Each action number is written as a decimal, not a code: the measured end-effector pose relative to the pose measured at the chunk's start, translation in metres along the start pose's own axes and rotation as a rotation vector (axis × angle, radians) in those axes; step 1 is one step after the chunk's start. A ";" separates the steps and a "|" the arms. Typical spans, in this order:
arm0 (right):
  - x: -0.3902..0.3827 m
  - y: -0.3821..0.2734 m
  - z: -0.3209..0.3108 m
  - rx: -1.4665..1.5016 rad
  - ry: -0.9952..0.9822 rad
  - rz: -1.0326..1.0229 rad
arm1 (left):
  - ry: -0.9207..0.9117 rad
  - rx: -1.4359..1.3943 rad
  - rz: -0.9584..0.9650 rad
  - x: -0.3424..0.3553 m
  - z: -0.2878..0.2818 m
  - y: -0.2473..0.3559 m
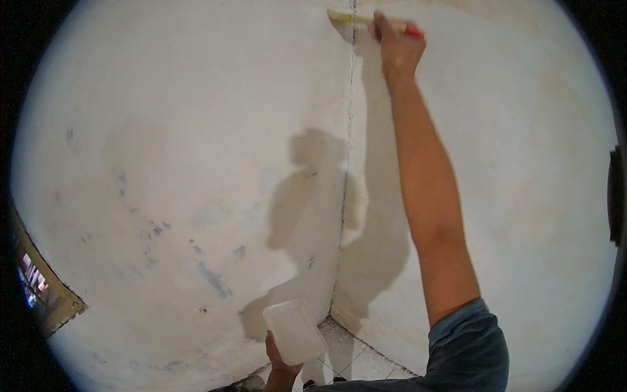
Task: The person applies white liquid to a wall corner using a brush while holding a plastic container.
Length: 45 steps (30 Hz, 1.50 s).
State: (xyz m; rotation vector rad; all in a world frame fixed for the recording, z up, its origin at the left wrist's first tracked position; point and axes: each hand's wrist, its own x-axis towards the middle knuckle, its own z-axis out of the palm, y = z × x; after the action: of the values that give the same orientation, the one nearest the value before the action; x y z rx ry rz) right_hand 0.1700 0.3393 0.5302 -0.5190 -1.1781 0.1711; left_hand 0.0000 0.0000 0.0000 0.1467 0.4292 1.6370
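Observation:
My right hand [398,46] is raised high on a stretched arm, wrapped round a paintbrush with a pale wooden, red-ended handle [413,31]. The brush's yellowish bristles [339,16] are at the wall near the top of the corner crack, just left of it. Low in the head view, my left hand [281,359] grips a shallow white rectangular plastic container [294,330] by its left side and underside. Its inside looks pale, and I cannot make out what is in it.
Two patchy white walls [170,130] meet at a dark cracked corner line [348,130]. A tiled floor [343,346] shows at the bottom. An opening with a yellowish frame [55,294] is at the lower left. A dark object [614,196] sits at the far right edge.

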 end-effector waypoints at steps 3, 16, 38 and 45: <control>-0.094 0.100 -0.028 -0.150 0.192 0.013 | -0.002 0.082 -0.002 0.006 0.006 0.040; -0.288 0.157 -0.116 -0.711 -0.454 0.352 | 0.015 -0.015 -0.102 0.007 0.001 0.007; -0.466 0.207 -0.161 0.270 0.236 0.655 | -0.045 0.016 -0.005 -0.001 0.011 0.009; -0.427 0.199 -0.162 -0.639 -0.275 0.636 | 0.035 -0.039 -0.034 -0.006 0.003 0.009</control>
State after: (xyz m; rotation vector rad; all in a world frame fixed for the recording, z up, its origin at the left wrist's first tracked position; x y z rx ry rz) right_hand 0.1803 0.2966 0.0337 -1.4696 -1.2961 0.4239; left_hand -0.0064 -0.0055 0.0067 0.0812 0.4239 1.6152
